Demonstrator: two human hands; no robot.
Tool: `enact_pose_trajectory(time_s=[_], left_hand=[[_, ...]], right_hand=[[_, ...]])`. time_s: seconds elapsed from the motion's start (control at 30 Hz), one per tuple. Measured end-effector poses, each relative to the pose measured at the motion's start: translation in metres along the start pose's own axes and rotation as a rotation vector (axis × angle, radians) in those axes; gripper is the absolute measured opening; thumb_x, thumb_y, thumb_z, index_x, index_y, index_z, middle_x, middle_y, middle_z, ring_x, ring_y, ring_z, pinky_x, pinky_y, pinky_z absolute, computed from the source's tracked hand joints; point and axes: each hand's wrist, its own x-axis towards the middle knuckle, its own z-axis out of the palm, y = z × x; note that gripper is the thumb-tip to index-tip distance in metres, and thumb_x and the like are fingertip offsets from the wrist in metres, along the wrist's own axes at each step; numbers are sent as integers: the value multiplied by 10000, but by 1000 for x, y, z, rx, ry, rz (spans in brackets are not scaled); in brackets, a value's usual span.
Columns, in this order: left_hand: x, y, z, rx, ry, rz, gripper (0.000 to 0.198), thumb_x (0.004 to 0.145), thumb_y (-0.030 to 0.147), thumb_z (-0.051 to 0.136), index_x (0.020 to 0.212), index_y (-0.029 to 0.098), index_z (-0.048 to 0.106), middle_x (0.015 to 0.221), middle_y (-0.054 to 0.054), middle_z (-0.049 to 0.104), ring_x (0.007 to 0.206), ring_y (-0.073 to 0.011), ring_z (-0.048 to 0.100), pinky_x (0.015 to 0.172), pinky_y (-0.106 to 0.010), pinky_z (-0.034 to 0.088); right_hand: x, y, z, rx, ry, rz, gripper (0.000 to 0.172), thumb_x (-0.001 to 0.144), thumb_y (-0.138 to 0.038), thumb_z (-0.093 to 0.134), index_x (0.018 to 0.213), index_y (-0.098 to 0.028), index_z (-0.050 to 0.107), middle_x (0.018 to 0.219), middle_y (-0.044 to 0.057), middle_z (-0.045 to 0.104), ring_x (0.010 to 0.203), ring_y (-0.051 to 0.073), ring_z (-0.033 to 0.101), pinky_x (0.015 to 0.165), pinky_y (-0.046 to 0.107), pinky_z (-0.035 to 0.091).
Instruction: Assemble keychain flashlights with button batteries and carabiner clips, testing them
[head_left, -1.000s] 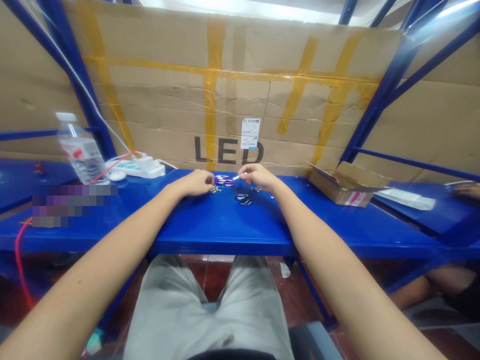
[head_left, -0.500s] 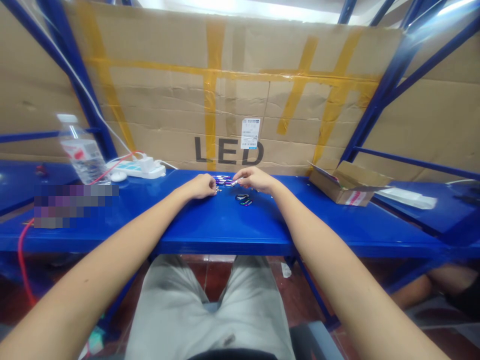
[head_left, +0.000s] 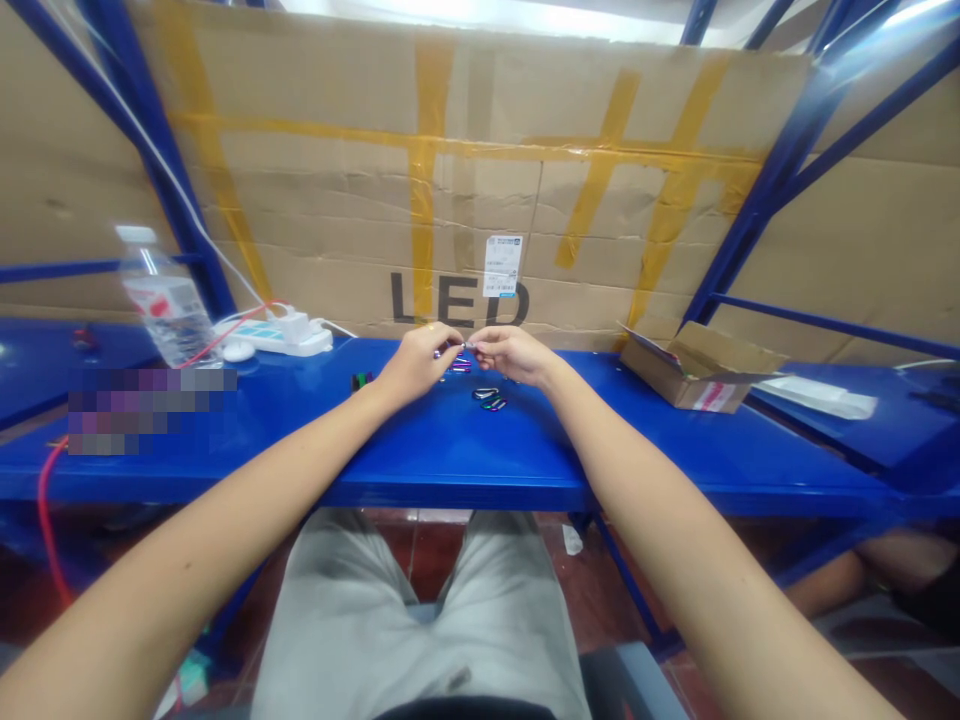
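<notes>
My left hand point(head_left: 429, 358) and my right hand point(head_left: 516, 354) meet over the blue table, fingertips almost touching. A small silvery metal piece point(head_left: 469, 346) sits in the pinch of my right fingers. My left thumb and forefinger are pinched at its left end; whatever they hold is too small to name. Shiny purple metal parts point(head_left: 460, 367) lie just beneath the fingertips, partly hidden by my left hand. Closer to me rest a few carabiners point(head_left: 489, 399), silver-black and green-purple. Small black and green pieces point(head_left: 361, 382) lie beside my left wrist.
An open cardboard box point(head_left: 701, 370) stands at the right, with a white packet point(head_left: 821, 396) beyond it. At the left are a water bottle point(head_left: 166, 300) and a white power strip point(head_left: 300, 340) with cables. A large cardboard sheet point(head_left: 330, 220) closes off the back.
My left hand has lifted from the table and moved right, up to my right fingertips. The black and green pieces by my left wrist have come into view.
</notes>
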Motion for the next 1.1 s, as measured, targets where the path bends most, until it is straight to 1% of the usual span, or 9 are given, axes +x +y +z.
enact_pose_trajectory(time_s=[0.3, 0.63, 0.9, 1.1], left_hand=[[0, 0, -1, -3, 15, 36, 67, 913, 192, 619, 920, 174, 684, 867, -44, 724, 770, -149, 651, 772, -281, 509], [0, 0, -1, 8, 3, 34, 73, 912, 188, 619, 934, 176, 688, 889, -48, 731, 773, -148, 655, 777, -287, 517], [0, 1, -2, 3, -15, 18, 91, 919, 198, 608, 946, 184, 695, 911, -51, 742, 798, -155, 668, 791, -299, 531], [0, 2, -2, -10, -6, 25, 92, 916, 188, 611, 941, 180, 699, 894, -48, 741, 800, -152, 673, 793, -291, 533]], right_hand=[[-1, 0, 0, 18, 8, -25, 170, 713, -146, 789, 852, -143, 691, 682, -6, 627, 639, 101, 549, 636, 266, 445], [-1, 1, 0, 10, 25, -19, 160, 719, -146, 781, 850, -147, 689, 686, -7, 629, 635, 102, 549, 638, 269, 450], [-1, 1, 0, 14, 16, -14, 168, 712, -144, 784, 852, -153, 692, 690, -6, 628, 639, 106, 547, 641, 272, 457], [-1, 1, 0, 21, 3, -20, 170, 700, -142, 784, 847, -154, 700, 689, -4, 632, 643, 109, 547, 639, 268, 455]])
